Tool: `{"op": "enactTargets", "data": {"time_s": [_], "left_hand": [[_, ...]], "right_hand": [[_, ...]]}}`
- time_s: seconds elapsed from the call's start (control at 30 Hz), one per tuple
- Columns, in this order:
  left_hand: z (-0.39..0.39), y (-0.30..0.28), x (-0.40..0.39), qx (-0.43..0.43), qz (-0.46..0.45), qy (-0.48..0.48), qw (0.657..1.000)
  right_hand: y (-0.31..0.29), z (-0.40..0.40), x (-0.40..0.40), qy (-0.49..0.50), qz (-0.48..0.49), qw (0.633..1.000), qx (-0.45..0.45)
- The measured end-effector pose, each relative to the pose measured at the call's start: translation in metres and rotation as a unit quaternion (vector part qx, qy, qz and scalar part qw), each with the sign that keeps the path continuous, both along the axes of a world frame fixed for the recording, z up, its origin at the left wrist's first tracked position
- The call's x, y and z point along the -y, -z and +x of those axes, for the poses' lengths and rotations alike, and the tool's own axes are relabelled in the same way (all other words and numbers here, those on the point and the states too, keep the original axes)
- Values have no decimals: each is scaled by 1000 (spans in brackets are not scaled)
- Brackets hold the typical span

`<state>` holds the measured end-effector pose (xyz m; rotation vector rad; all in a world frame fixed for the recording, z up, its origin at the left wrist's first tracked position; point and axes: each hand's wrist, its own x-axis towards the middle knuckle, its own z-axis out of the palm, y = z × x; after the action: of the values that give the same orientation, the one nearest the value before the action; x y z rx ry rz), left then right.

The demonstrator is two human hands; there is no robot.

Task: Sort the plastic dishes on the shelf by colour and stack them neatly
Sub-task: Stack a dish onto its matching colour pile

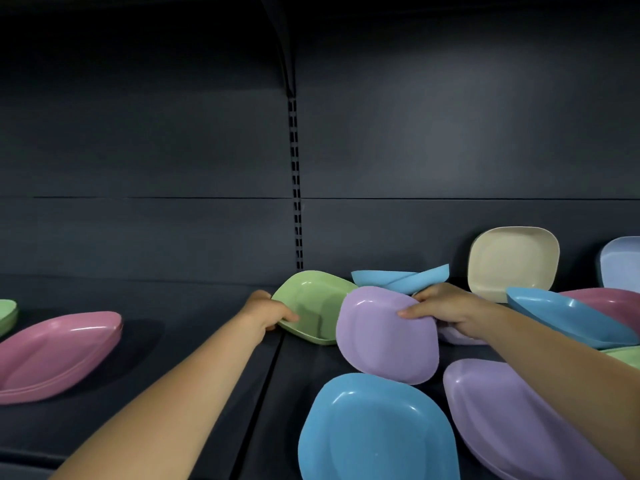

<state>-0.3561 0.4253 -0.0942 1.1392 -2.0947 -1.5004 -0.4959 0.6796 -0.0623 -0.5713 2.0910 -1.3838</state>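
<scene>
My left hand [268, 313] grips the near rim of a green dish [311, 303] that is tilted up near the middle of the dark shelf [194, 358]. My right hand [446, 311] pinches the top edge of a purple dish [384, 337], held tilted with its underside toward me. A stack of pink dishes [52, 355] lies at the left, with a green dish [7, 315] at the far left edge. Loose dishes crowd the right: a blue one [374, 431] and a purple one [512, 417] in front, two blue ones [401, 278] behind the hands.
A cream dish [512, 261] and a pale blue dish [621, 265] lean on the back wall at right. Another blue dish [568, 317] rests over a pink dish [609, 303]. A slotted upright [296, 188] splits the back panel.
</scene>
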Motion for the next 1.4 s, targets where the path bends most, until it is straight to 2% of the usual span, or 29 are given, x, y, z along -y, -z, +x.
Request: {"op": "enactTargets", "data": {"time_s": [0.2, 0.6, 0.87, 0.97, 1.2, 1.4], "left_hand": [[24, -13, 4, -72, 97, -28, 992], [89, -40, 10, -209, 98, -95, 968], [180, -77, 52, -282, 78, -113, 949], [227, -84, 84, -295, 75, -118, 945], [356, -78, 168, -288, 76, -177, 938], [443, -58, 234, -265, 45, -239, 933]], "right_hand": [[-12, -5, -9, 60, -12, 997, -57], [-47, 30, -20, 192, -91, 977, -32], [-85, 127, 49, 138, -161, 977, 11], [-91, 176, 90, 111, -153, 982, 24], [-83, 285, 194, 56, -159, 985, 37], [-64, 344, 271, 45, -156, 986, 31]]}}
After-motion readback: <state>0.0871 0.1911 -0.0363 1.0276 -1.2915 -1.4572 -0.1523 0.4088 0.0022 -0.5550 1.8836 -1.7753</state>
